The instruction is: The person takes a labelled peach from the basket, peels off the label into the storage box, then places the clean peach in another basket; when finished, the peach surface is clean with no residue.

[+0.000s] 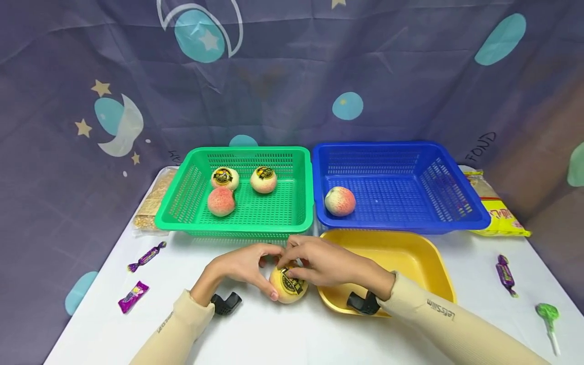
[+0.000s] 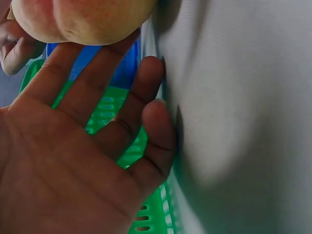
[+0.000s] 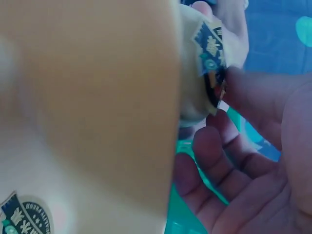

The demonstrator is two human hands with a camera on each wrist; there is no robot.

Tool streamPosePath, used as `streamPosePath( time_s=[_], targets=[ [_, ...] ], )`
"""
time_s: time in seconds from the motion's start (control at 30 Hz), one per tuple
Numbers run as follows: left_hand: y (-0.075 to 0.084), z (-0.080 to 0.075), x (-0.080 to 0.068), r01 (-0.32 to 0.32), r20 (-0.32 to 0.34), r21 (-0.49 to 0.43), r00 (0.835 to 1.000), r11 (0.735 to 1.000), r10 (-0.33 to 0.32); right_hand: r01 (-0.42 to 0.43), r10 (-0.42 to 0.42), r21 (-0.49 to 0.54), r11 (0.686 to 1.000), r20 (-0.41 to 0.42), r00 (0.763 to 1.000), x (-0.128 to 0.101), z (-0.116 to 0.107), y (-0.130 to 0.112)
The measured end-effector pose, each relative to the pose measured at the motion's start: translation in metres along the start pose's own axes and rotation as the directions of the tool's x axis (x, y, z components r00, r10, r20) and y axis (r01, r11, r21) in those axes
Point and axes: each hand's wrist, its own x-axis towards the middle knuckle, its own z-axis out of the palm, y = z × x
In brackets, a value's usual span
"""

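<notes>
Peach (image 1: 288,285) with a dark round sticker (image 1: 291,285) sits on the white table (image 1: 292,334), just in front of the green basket (image 1: 237,223) and touching the left edge of the yellow tray (image 1: 438,268). Both hands are on it. The left hand (image 1: 244,266) cups its left side with curled fingers, thumb low against the fruit; the left wrist view shows 2 fingers (image 2: 73,78) reaching under the peach (image 2: 78,19), the others lying loosely bent beside the table. The right hand (image 1: 319,261) comes over the top, and its fingertips pinch at the edge of the sticker; in the right wrist view a fingertip (image 3: 243,90) presses on the sticker's (image 3: 212,63) lifted rim. Both forearms, in cream sleeves, lie low over the table and angle inward toward the fruit.

3 more peaches lie in the green basket, 2 with stickers, and 1 bare peach (image 1: 339,201) lies in the blue basket (image 1: 456,223).
</notes>
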Motion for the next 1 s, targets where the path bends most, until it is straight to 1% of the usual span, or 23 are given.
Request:
streamPosePath(
  time_s=[0.2,0.33,0.43,0.53,0.63,0.77,0.9,1.0],
  targets=[
    [0.000,-0.001,0.000,0.011,-0.002,0.017,1.000,1.000,-0.011,0.014,-0.013,0.047,0.999,-0.021,1.000,0.004,-0.002,-0.002],
    [-0.001,-0.001,-0.001,0.003,-0.006,0.009,1.000,1.000,-0.003,0.052,-0.050,0.077,0.996,-0.038,0.998,0.001,-0.006,-0.003],
    [-0.003,-0.002,-0.001,-0.003,-0.012,0.005,1.000,1.000,0.003,0.081,-0.068,0.130,0.988,-0.102,0.992,-0.005,-0.013,-0.004],
    [-0.005,-0.003,-0.002,-0.007,-0.021,0.003,1.000,1.000,0.007,0.085,-0.053,0.180,0.980,-0.177,0.983,-0.012,-0.022,-0.004],
    [-0.007,-0.003,-0.001,-0.016,-0.033,-0.008,0.999,1.000,0.016,0.041,0.007,0.222,0.974,-0.211,0.977,-0.023,-0.033,-0.003],
    [-0.008,-0.001,0.000,-0.006,-0.045,-0.035,0.999,0.999,0.005,-0.061,0.116,0.254,0.965,-0.206,0.972,-0.045,-0.046,0.001],
    [-0.006,-0.001,-0.001,0.021,-0.046,-0.051,0.999,0.999,-0.023,-0.153,0.203,0.243,0.958,-0.196,0.959,-0.068,-0.053,0.010],
    [-0.005,-0.001,-0.002,0.030,-0.046,-0.052,0.998,0.998,-0.032,-0.191,0.231,0.216,0.957,-0.178,0.956,-0.083,-0.055,0.018]
  ],
)
